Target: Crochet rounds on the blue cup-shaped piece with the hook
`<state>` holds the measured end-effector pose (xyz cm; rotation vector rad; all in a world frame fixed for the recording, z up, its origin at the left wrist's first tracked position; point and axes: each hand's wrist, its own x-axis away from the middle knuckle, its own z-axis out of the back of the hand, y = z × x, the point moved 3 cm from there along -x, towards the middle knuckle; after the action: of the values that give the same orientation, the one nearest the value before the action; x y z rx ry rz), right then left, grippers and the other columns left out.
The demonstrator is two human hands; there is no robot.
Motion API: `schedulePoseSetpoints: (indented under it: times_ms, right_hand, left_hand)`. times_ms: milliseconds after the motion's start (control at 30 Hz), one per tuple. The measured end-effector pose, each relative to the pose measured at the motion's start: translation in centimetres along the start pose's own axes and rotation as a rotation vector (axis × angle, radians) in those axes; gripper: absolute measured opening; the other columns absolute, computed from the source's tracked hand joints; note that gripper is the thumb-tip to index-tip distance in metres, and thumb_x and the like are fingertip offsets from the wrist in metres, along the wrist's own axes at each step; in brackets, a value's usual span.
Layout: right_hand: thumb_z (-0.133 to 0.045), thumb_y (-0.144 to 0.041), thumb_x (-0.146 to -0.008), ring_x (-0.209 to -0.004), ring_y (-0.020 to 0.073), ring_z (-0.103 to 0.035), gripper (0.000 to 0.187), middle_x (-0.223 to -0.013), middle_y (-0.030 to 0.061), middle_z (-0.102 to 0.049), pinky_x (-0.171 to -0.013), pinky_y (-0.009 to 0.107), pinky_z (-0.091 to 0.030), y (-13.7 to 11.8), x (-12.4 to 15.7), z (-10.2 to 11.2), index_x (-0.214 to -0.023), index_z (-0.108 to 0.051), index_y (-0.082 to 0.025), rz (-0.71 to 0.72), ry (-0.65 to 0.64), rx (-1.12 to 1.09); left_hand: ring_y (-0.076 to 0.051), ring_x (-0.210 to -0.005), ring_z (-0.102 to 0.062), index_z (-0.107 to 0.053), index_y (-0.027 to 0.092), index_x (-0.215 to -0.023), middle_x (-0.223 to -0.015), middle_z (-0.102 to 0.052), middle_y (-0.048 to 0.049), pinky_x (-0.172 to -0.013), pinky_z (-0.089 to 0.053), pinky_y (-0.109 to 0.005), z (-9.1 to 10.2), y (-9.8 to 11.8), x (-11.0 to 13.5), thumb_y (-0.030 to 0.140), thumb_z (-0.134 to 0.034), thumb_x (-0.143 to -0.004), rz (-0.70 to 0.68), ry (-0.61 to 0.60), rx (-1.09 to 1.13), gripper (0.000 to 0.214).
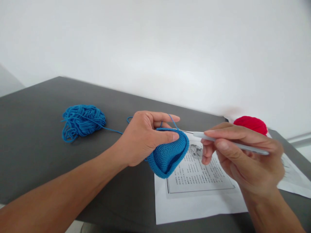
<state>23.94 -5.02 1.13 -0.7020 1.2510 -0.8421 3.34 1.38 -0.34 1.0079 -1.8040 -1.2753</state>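
My left hand [145, 137] pinches a blue crochet piece [167, 152] by its upper edge, thumb in front. The piece is a round, cupped shape with a folded rim. Blue working yarn [173, 121] runs over my left index finger down to that edge. Between thumb and fingers of my right hand [245, 155] lies a crochet hook [243, 147] with a pale grey handle. Its thin metal shaft points left and meets the top edge of the piece; the hook's tip is hidden there. A strand leads from my left hand back to a blue yarn skein [84, 122].
Under my hands, a printed sheet [175, 207] with text and a picture lies on the dark grey table [116, 200]. A red yarn ball [251, 124] sits behind my right hand. Another paper [295, 176] is at the right. A white wall [155, 58] stands behind the table.
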Motion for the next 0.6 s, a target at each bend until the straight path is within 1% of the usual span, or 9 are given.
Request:
schedulePoseSetpoints:
  times_ms: [100, 233, 333, 467, 600]
  right_hand:
    - [-0.069, -0.016, -0.095, -0.060, 0.0196, -0.072, 0.023, -0.084, 0.0065, -0.074, -0.045, 0.034, -0.057, -0.05, 0.00, -0.04, -0.113, -0.080, -0.025, 0.012, -0.008, 0.000]
    - [-0.070, -0.016, -0.095, -0.059, 0.0193, -0.072, 0.022, -0.083, 0.0064, -0.073, -0.045, 0.034, -0.056, -0.01, 0.05, 0.09, -0.113, -0.081, -0.025, 0.007, 0.007, 0.002]
    - [-0.069, -0.016, -0.095, -0.059, 0.0194, -0.071, 0.022, -0.080, 0.0062, -0.072, -0.044, 0.034, -0.055, -0.02, 0.04, 0.16, -0.112, -0.081, -0.024, 0.020, -0.011, 0.006]
    - [-0.069, -0.015, -0.095, -0.059, 0.0195, -0.070, 0.023, -0.079, 0.0055, -0.072, -0.044, 0.035, -0.055, -0.14, 0.05, 0.07, -0.113, -0.080, -0.025, 0.049, -0.019, 0.047]
    - [-0.068, -0.014, -0.095, -0.061, 0.0194, -0.069, 0.027, -0.079, 0.0051, -0.072, -0.044, 0.035, -0.055, -0.30, 0.08, -0.31, -0.115, -0.080, -0.028, 0.075, 0.004, 0.102]
  left_hand:
    - [-0.010, -0.062, -0.062, -0.080, 0.014, -0.103, -0.072, -0.071, 0.0016, -0.056, -0.048, -0.019, -0.02, 0.01, 0.01, 0.020, -0.094, -0.064, 0.000, -0.009, -0.002, 0.041]
    - [-0.010, -0.060, -0.061, -0.081, 0.014, -0.100, -0.071, -0.070, 0.0014, -0.055, -0.047, -0.020, 0.13, 0.05, 0.02, 0.021, -0.093, -0.064, -0.007, 0.013, -0.015, 0.039]
    - [-0.011, -0.060, -0.060, -0.081, 0.014, -0.099, -0.071, -0.070, 0.0011, -0.054, -0.046, -0.021, 0.23, 0.07, -0.05, 0.021, -0.093, -0.063, -0.022, 0.023, -0.026, 0.038]
    - [-0.011, -0.062, -0.060, -0.081, 0.015, -0.103, -0.072, -0.070, 0.0011, -0.055, -0.046, -0.021, 0.24, 0.03, -0.16, 0.022, -0.093, -0.064, -0.028, 0.024, -0.048, 0.042]
    - [-0.011, -0.064, -0.059, -0.080, 0.014, -0.109, -0.075, -0.070, 0.0006, -0.056, -0.045, -0.020, 0.28, 0.17, -0.11, 0.024, -0.091, -0.067, -0.074, 0.064, -0.133, 0.045]
